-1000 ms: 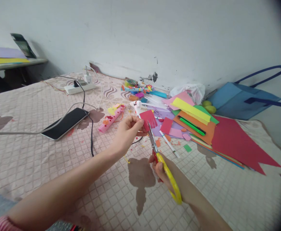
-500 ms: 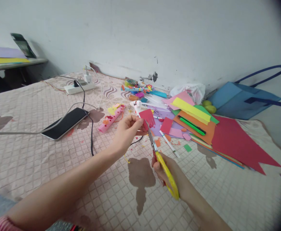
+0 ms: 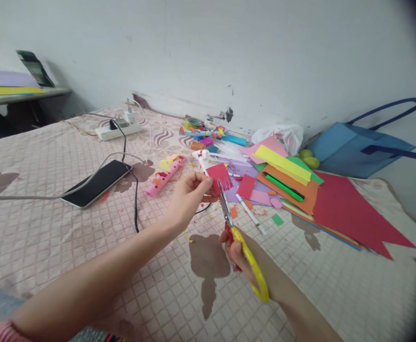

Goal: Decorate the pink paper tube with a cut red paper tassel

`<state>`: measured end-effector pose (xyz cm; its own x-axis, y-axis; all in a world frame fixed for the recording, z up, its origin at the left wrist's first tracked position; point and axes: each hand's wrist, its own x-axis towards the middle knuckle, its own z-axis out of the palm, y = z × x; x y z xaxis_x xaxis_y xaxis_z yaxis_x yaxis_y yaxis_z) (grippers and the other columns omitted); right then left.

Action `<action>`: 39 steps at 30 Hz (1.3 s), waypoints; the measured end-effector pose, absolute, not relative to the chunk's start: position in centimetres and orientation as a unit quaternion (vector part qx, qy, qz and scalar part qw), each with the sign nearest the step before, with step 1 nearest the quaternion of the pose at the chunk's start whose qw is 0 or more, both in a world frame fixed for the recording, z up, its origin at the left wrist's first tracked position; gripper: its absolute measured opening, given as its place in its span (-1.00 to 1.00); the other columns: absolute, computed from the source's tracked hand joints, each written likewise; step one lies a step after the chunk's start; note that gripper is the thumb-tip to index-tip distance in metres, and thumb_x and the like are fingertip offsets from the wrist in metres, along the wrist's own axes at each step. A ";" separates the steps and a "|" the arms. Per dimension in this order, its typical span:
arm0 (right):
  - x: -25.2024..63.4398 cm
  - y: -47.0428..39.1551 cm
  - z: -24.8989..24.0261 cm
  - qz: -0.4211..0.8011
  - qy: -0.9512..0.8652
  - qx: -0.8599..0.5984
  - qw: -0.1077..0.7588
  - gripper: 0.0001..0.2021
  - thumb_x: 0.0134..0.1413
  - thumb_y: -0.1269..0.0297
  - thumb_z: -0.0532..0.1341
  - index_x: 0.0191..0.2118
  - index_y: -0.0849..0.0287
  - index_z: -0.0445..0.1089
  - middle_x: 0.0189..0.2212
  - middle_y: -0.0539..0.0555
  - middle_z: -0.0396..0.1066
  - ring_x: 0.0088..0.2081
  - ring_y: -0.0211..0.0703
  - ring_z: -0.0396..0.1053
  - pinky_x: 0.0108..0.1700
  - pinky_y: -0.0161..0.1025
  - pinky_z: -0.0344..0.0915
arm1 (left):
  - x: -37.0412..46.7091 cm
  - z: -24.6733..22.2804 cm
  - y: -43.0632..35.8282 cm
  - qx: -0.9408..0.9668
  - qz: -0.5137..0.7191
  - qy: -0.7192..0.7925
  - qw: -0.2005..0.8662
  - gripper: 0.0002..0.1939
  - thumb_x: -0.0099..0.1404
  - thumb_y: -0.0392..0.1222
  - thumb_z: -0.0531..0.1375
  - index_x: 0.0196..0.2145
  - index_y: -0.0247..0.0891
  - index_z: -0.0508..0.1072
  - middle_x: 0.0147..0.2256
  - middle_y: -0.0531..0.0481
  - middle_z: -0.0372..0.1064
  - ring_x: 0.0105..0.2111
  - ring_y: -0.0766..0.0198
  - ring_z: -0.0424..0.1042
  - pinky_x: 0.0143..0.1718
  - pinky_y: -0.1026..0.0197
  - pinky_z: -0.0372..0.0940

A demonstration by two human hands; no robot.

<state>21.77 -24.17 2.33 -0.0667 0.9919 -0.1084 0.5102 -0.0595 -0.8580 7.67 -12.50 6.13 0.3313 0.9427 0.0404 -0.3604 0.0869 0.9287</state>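
Red fringed paper [image 3: 218, 177], mid-frame, pinched between my left fingers [image 3: 205, 182]; my right fingers [image 3: 233, 246] are curled around the yellow-handled scissors [image 3: 249, 260], blades at the fringe, above the cloth-covered bench [image 3: 165, 289], lower centre.

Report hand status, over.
Left hand pinching small red fringed paper. Right hand gripping yellow-and-red-handled metal scissors, blades at fringe. Nothing visibly blocking the blades.
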 end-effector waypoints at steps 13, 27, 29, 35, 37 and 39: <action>21.5 -23.9 2.9 0.456 -0.530 -0.639 0.322 -0.42 -0.09 -0.40 -0.01 -0.38 0.12 0.18 -0.58 -0.09 0.11 -0.63 -0.34 0.07 -0.62 -0.35 0.08 | 7.8 5.9 -12.4 0.466 0.494 0.309 0.666 -0.83 0.20 -0.20 0.19 -0.46 -0.30 0.27 -0.50 0.07 0.33 -0.48 0.37 0.41 -0.37 0.21 0.43; 22.0 -24.2 2.6 0.411 -0.618 -0.593 0.312 -0.49 0.15 -0.25 -0.12 -0.29 0.14 0.22 -0.56 -0.07 0.18 -0.57 -0.30 0.13 -0.54 -0.34 0.09 | 7.8 5.9 -12.3 0.469 0.488 0.310 0.667 -0.83 0.20 -0.20 0.19 -0.46 -0.30 0.27 -0.49 0.07 0.34 -0.49 0.37 0.41 -0.37 0.23 0.43; 22.0 -24.3 2.5 0.411 -0.621 -0.590 0.311 -0.49 0.15 -0.24 -0.12 -0.28 0.13 0.22 -0.56 -0.06 0.18 -0.56 -0.30 0.14 -0.52 -0.34 0.10 | 7.8 5.9 -12.4 0.469 0.488 0.309 0.668 -0.83 0.20 -0.20 0.19 -0.45 -0.30 0.27 -0.49 0.07 0.34 -0.48 0.37 0.41 -0.38 0.23 0.43; 21.5 -24.2 2.6 0.440 -0.572 -0.616 0.315 -0.43 0.03 -0.36 -0.12 -0.29 0.12 0.16 -0.56 -0.09 0.07 -0.58 -0.30 0.07 -0.57 -0.34 0.12 | 7.8 6.0 -12.4 0.469 0.490 0.308 0.667 -0.82 0.20 -0.18 0.19 -0.45 -0.29 0.27 -0.49 0.07 0.36 -0.47 0.36 0.42 -0.35 0.20 0.43; 21.4 -24.2 2.7 0.445 -0.563 -0.621 0.315 -0.43 0.02 -0.36 -0.11 -0.29 0.11 0.17 -0.55 -0.09 0.06 -0.58 -0.29 0.08 -0.56 -0.33 0.14 | 7.8 5.9 -12.4 0.467 0.490 0.309 0.668 -0.82 0.20 -0.17 0.20 -0.45 -0.29 0.28 -0.48 0.06 0.37 -0.46 0.35 0.43 -0.35 0.20 0.43; 21.4 -24.1 2.7 0.448 -0.558 -0.624 0.314 -0.43 0.00 -0.36 -0.08 -0.28 0.10 0.18 -0.54 -0.08 0.08 -0.57 -0.29 0.09 -0.55 -0.32 0.14 | 7.8 5.8 -12.4 0.465 0.492 0.311 0.667 -0.82 0.19 -0.17 0.20 -0.45 -0.29 0.28 -0.48 0.05 0.37 -0.46 0.35 0.43 -0.35 0.20 0.43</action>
<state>21.44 -24.14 2.75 -0.0245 0.9777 -0.2084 0.4146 -0.1797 -0.8921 7.79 -12.35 5.85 0.3231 0.9454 0.0426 -0.3679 0.0840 0.9261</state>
